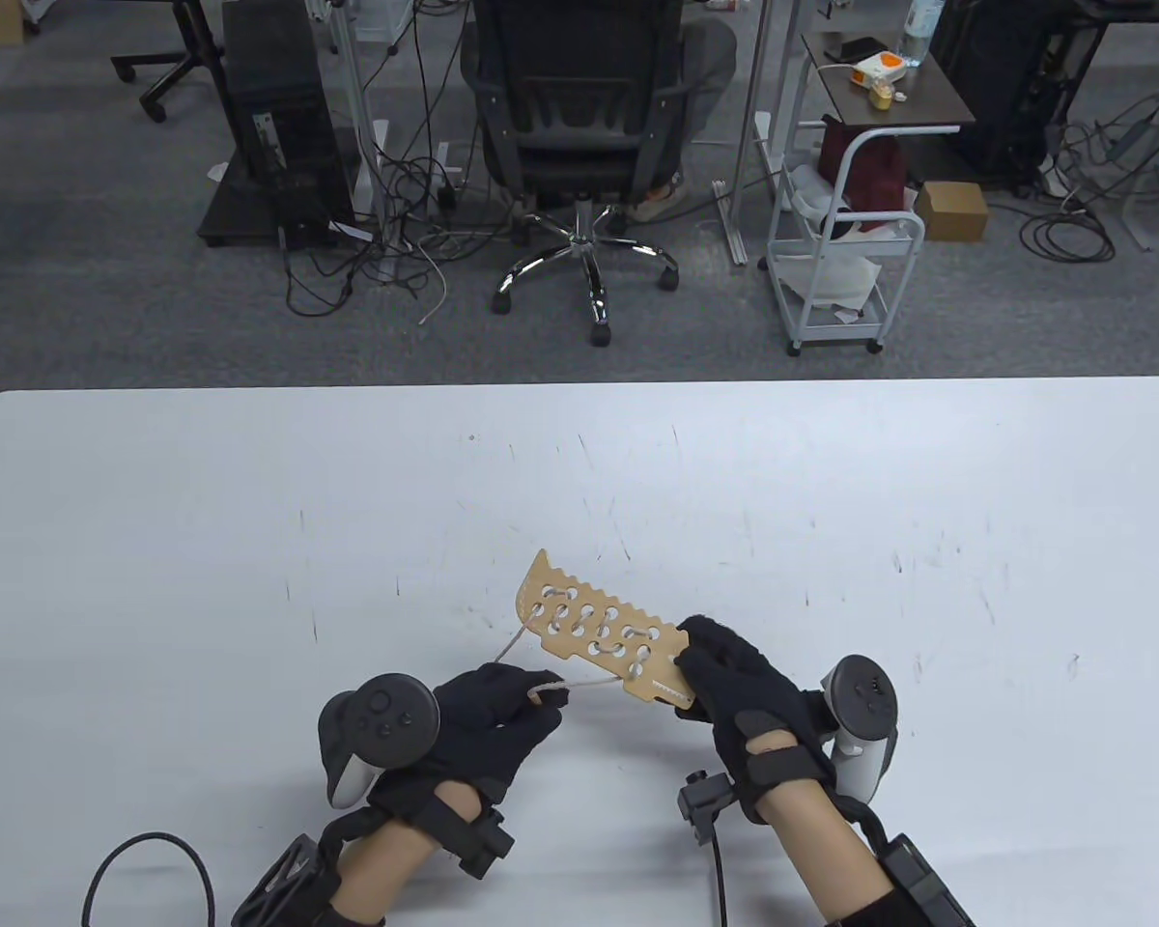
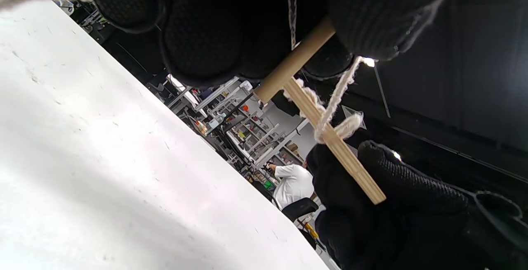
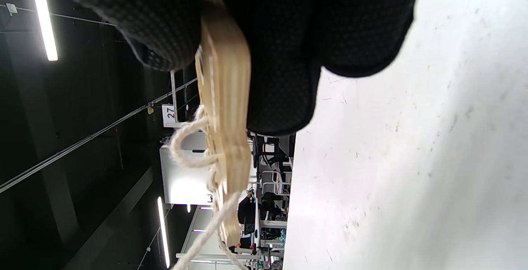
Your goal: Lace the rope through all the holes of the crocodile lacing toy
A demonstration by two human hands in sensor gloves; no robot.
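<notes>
The wooden crocodile lacing toy (image 1: 599, 632) is a flat tan board with several holes, held slanted above the white table (image 1: 831, 502). My right hand (image 1: 724, 681) grips its near right end; the right wrist view shows the board (image 3: 225, 109) edge-on between thumb and fingers. A cream rope (image 1: 579, 685) runs from the board's lower edge to my left hand (image 1: 517, 705), which pinches it. In the left wrist view my left fingers hold a wooden needle stick (image 2: 295, 61) beside the board edge (image 2: 336, 146), with rope (image 2: 338, 92) looped round it.
A black cable (image 1: 145, 869) loops on the table's near left corner. Beyond the far table edge stand an office chair (image 1: 579, 126), a white cart (image 1: 845, 251) and floor cables.
</notes>
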